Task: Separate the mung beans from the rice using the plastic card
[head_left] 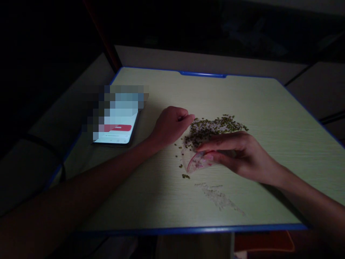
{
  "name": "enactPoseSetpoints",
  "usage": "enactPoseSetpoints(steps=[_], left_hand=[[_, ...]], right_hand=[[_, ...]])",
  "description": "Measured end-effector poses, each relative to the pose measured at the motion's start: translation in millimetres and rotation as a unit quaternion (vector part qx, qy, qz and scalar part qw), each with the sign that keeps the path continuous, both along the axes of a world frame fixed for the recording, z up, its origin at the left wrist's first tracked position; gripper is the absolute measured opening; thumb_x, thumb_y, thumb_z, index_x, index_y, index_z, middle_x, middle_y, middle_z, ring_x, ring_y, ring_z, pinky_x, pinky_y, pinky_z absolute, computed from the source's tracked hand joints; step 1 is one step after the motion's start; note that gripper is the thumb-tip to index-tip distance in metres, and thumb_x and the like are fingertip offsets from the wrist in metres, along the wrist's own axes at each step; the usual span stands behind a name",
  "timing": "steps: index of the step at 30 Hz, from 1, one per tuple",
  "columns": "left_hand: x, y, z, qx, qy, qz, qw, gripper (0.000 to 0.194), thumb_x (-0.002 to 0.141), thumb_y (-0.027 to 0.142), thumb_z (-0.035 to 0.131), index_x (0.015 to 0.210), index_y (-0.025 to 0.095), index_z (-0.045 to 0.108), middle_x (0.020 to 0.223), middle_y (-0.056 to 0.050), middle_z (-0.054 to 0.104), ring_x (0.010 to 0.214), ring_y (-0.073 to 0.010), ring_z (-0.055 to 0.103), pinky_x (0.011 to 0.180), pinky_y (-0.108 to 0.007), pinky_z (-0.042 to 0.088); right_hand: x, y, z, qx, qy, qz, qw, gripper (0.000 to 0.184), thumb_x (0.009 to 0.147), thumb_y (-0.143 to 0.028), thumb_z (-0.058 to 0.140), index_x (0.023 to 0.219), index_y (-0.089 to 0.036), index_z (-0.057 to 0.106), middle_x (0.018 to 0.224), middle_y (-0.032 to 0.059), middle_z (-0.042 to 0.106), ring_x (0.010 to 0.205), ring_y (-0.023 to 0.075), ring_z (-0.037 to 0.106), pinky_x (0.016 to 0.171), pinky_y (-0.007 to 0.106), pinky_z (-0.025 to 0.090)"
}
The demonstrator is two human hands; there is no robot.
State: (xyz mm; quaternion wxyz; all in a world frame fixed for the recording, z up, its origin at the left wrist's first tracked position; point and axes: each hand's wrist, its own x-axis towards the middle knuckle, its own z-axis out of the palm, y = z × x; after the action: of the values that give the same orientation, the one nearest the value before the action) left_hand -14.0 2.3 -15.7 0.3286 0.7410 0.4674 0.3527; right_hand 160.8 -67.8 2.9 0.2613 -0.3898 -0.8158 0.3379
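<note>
A small clear zip bag [197,163] with a red seal line lies tilted on the tabletop. The thumb and fingers of my right hand [242,156] pinch its upper right side. Just behind the bag spreads a pile of small green beans mixed with white grains [212,127]. My left hand [172,124] is closed at the left edge of this pile, thumb side toward it; what its fingers hold, if anything, is hidden. Several loose green beans [185,176] are scattered left of the bag and in front of it.
A phone [118,118] with a lit screen stands at the table's left side, partly pixelated. A patch of pale grains [219,198] lies nearer the front edge. The light table [161,84] has a blue rim, and a dark cable [51,145] curves at the left.
</note>
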Motion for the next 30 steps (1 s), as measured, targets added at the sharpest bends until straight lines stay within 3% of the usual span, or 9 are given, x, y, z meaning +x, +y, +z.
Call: enactPoseSetpoints(steps=[10, 17, 30], left_hand=[[0.2, -0.3, 0.1, 0.004, 0.004, -0.002, 1.000, 0.038, 0.076, 0.024, 0.048, 0.040, 0.016, 0.037, 0.039, 0.006, 0.028, 0.045, -0.0071, 0.027, 0.049, -0.026, 0.018], [-0.3, 0.2, -0.9, 0.005, -0.001, -0.005, 1.000, 0.037, 0.075, 0.025, 0.048, 0.041, 0.016, 0.038, 0.039, 0.006, 0.028, 0.044, -0.0069, 0.028, 0.048, -0.026, 0.018], [-1.1, 2.0, -1.7, 0.019, 0.010, -0.004, 1.000, 0.036, 0.074, 0.027, 0.046, 0.040, 0.016, 0.038, 0.038, 0.005, 0.029, 0.043, -0.0068, 0.029, 0.048, -0.024, 0.019]], right_hand=[[1.9, 2.0, 4.8, -0.013, -0.006, 0.054, 0.998, 0.019, 0.085, -0.020, 0.055, 0.096, -0.019, 0.070, 0.086, 0.0017, 0.072, 0.077, 0.0128, 0.067, 0.069, 0.021, 0.051], [0.9, 0.7, 6.2, -0.004, 0.014, 0.088, 0.996, 0.021, 0.084, -0.014, 0.055, 0.099, -0.018, 0.069, 0.085, 0.0025, 0.070, 0.076, 0.0113, 0.065, 0.069, 0.020, 0.049], [0.0, -8.9, 3.8, -0.009, 0.025, 0.175, 0.984, 0.019, 0.084, -0.014, 0.055, 0.095, -0.019, 0.070, 0.082, 0.0039, 0.071, 0.074, 0.0127, 0.064, 0.065, 0.024, 0.049]])
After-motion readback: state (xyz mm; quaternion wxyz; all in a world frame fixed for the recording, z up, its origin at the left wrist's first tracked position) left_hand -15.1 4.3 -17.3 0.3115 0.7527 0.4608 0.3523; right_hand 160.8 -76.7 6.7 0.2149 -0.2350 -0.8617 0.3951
